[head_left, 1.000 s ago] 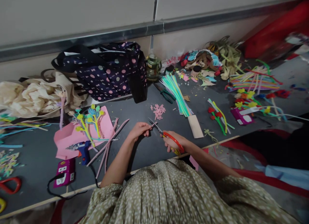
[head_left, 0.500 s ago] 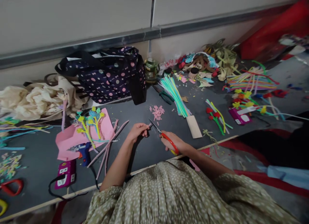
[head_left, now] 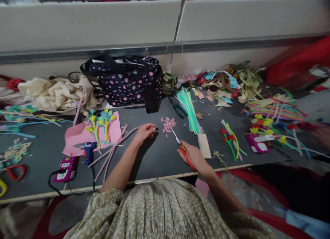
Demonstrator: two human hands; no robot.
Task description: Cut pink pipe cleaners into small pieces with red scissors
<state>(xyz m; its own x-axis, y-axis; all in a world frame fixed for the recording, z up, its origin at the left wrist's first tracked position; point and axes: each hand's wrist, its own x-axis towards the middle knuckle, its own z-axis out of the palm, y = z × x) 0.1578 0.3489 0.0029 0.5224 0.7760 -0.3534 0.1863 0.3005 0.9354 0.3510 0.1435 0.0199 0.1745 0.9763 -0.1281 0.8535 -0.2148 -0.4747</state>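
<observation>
My right hand [head_left: 194, 155] grips scissors [head_left: 187, 158] with red handles. Their blades look closed and point at a small heap of cut pink pipe cleaner bits [head_left: 168, 124]. Left of that heap, my left hand [head_left: 146, 132] hovers over the dark table with its fingers curled together; anything inside them is hidden. Long dusty-pink pipe cleaners [head_left: 110, 152] lie crossed beside my left forearm. Beyond my right hand, a bundle of green, white and lilac pipe cleaners [head_left: 190, 111] sits in a beige paper sleeve [head_left: 204, 146].
At left, a glue gun [head_left: 89, 153], pink sheet [head_left: 73, 137] with pipe cleaner flowers, and purple power strip [head_left: 67, 168]. A patterned bag [head_left: 126, 82], glass jar [head_left: 168, 81] and pliers [head_left: 177, 108] stand behind. Red flowers [head_left: 228, 139] lie right; another person's hand [head_left: 322, 136] shows at the edge.
The scissors have moved from my left fingertips towards the pink heap, and their blades have come together. The short pink piece at my left fingertips no longer shows. The camera view has tilted up.
</observation>
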